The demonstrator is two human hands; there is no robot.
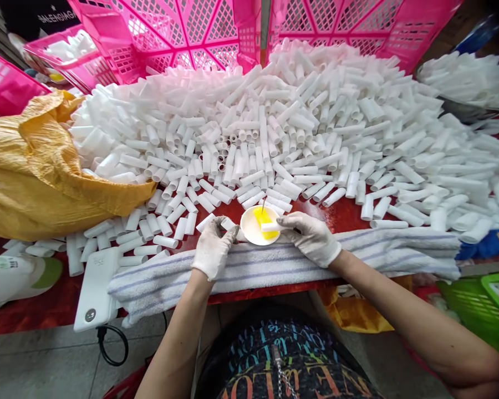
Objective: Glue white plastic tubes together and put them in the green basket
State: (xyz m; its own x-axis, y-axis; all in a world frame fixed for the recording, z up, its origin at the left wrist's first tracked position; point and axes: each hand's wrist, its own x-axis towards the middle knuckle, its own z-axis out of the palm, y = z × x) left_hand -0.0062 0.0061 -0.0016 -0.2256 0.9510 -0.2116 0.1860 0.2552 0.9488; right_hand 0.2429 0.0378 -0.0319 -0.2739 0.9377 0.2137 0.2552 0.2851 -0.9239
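Note:
My left hand (213,252), in a white glove, is closed around a short white plastic tube (228,224) just left of a small white dish (245,226). Between the thumb and fingers of my gloved right hand (314,239) is another white tube (269,227), held level over the dish. A bright yellow piece (270,235) lies in the dish, with a thin dark pin (263,205) standing up by it. Beneath both hands runs a striped towel (258,271). Loose white tubes (249,160) lie close behind the dish.
A large heap of white tubes (336,100) fills the red table's back. Pink baskets (170,27) stand behind it. At left are a yellow sack (33,166), a white power bank (95,288) with a cable, and a bottle (16,277). A green basket (469,299) is at lower right.

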